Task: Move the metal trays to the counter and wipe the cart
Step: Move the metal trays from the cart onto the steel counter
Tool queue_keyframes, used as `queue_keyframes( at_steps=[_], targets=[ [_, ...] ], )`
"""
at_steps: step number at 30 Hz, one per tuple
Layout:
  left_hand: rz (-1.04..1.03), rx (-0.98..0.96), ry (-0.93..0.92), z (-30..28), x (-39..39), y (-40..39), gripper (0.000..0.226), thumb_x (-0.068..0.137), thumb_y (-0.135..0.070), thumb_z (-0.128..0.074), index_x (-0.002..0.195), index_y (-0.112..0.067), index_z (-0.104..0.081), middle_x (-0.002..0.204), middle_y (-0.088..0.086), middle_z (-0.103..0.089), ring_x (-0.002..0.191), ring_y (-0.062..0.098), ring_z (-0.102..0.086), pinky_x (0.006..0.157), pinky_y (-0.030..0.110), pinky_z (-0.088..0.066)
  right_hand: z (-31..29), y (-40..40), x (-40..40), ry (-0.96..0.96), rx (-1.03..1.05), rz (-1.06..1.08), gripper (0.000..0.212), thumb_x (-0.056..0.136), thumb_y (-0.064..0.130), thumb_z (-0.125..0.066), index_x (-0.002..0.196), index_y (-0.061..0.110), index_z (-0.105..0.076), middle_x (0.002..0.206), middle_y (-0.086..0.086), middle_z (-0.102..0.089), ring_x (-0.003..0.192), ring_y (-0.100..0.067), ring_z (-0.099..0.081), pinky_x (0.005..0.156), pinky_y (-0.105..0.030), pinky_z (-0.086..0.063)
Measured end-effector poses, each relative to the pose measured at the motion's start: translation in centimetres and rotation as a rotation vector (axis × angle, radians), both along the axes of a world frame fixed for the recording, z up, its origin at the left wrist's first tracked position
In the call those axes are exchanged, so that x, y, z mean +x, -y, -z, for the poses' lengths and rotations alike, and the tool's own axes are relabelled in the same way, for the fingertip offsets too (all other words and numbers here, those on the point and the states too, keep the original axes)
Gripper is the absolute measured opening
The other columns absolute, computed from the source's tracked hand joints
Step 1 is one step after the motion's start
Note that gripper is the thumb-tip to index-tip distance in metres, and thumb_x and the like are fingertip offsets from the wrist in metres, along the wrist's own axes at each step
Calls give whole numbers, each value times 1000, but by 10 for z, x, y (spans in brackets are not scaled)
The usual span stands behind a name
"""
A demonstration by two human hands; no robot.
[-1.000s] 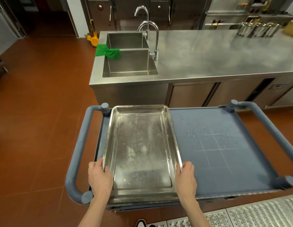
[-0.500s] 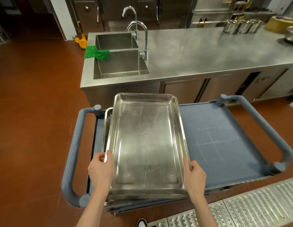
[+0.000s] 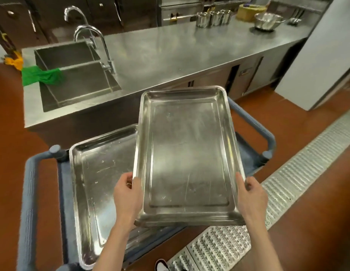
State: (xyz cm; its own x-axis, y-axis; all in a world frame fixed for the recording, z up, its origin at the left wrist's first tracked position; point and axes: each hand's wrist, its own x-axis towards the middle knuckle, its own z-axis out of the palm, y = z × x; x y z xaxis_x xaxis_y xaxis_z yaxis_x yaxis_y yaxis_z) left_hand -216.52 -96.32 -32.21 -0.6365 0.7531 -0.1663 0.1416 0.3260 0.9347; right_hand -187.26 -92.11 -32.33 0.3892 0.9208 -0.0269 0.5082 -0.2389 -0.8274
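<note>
A metal tray (image 3: 187, 159), long axis running away from the person, is gripped at its near long edges by the left hand (image 3: 128, 194) and right hand (image 3: 250, 196), raised over the cart (image 3: 29, 192) beside a second tray (image 3: 99, 178), short of the counter (image 3: 180, 51).

I see a green cloth (image 3: 41, 76) draped over the sink (image 3: 76, 89) rim beside a curved tap (image 3: 95, 44), with metal cups (image 3: 213, 17) and a bowl (image 3: 268, 20) far off, and floor grating (image 3: 268, 202) nearby.
</note>
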Motion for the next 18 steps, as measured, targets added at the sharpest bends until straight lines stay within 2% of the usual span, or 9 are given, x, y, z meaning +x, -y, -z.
queue_keyframes(
  at_steps=[5, 7, 10, 14, 18],
  targets=[
    [177, 47, 25, -7, 52, -10, 17, 102, -13, -60, 109, -26, -68, 96, -1, -74, 85, 20, -69, 72, 30, -54, -18, 33, 55, -14, 18, 146, 49, 105, 43, -57, 68, 13, -43, 61, -2, -38, 56, -17, -32, 55, -35, -27],
    [225, 67, 9, -11, 79, -12, 17, 104, -14, -60, 115, -23, -67, 93, -4, -72, 81, 15, -66, 68, 22, -52, -23, 50, 80, -13, 27, 212, 51, 104, 43, -57, 66, 14, -40, 59, -1, -38, 55, -16, -31, 56, -36, -27],
    [278, 98, 1, -19, 121, -10, 17, 105, -9, -57, 110, -22, -67, 84, -9, -67, 72, 6, -58, 58, 8, -46, -25, 77, 116, -26, 21, 326, 54, 102, 48, -60, 65, 16, -38, 58, 1, -36, 55, -15, -30, 56, -35, -26],
    [364, 57, -3, -17, 170, -11, 22, 103, -6, -56, 114, -15, -72, 92, -9, -72, 84, 8, -66, 66, 12, -44, -28, 113, 163, -49, 29, 458, 55, 100, 44, -63, 64, 15, -34, 59, 2, -33, 57, -15, -27, 58, -38, -26],
    [464, 66, -13, -20, 218, -5, 24, 104, -9, -56, 120, -13, -73, 95, -9, -73, 84, 4, -66, 70, 15, -45, -35, 148, 204, -61, 35, 538, 58, 99, 44, -65, 67, 6, -37, 61, -1, -35, 58, -16, -29, 56, -37, -28]
  ],
)
